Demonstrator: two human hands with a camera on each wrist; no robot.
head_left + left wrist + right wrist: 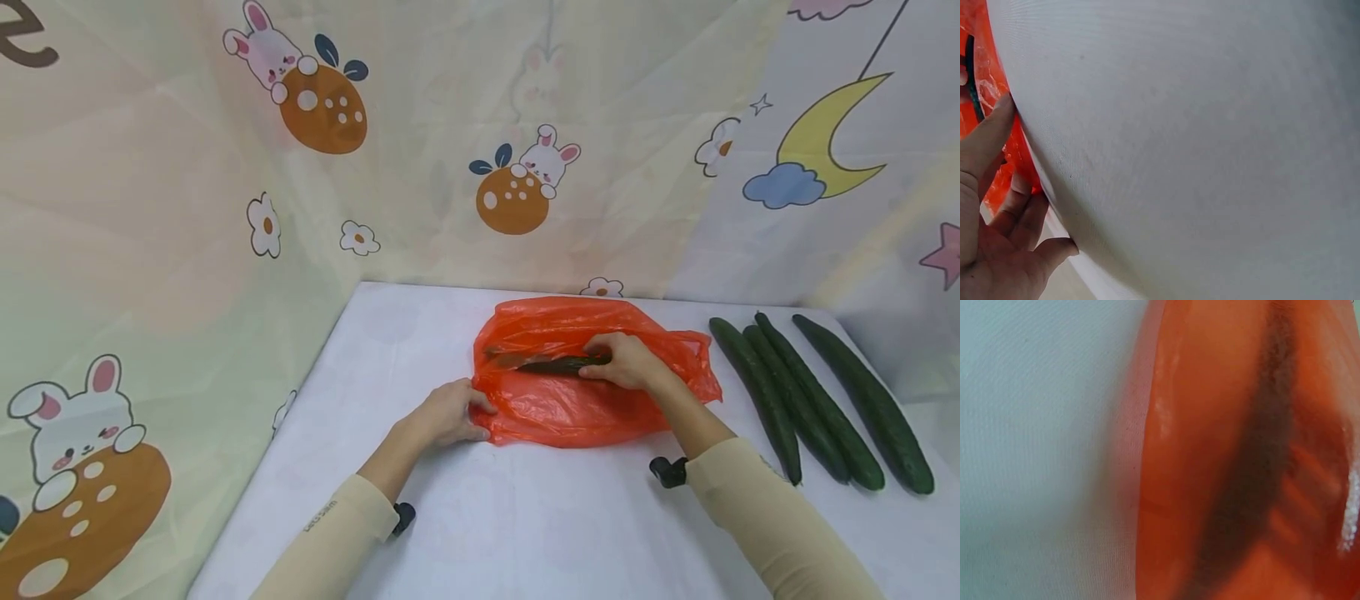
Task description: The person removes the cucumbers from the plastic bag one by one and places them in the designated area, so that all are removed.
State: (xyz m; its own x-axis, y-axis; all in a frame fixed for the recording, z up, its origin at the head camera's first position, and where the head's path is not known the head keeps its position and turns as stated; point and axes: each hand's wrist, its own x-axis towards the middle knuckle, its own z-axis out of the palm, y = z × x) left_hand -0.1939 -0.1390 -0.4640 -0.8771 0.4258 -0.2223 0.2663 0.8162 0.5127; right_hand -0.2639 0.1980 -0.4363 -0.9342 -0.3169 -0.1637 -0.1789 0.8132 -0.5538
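Note:
A red plastic bag [570,412] lies spread on the white table, and a dark green cucumber [558,365] lies lengthwise in it. My right hand [622,360] grips the cucumber's right end between thumb and fingers. In the right wrist view the cucumber [1247,456] shows dimly through the red film, with blurred fingers beside it. At the bag's left edge, my left hand [453,411] pinches the plastic. The left wrist view has the left hand [1000,212] with its thumb and fingers at the bag's edge [1016,147], near the tabletop.
Several long cucumbers [761,396] lie side by side at the table's right, beyond the bag's right end. The rightmost cucumber [866,400] lies slightly apart from the others. A printed cloth [420,167] with rabbits hangs behind and to the left of the white table [517,517].

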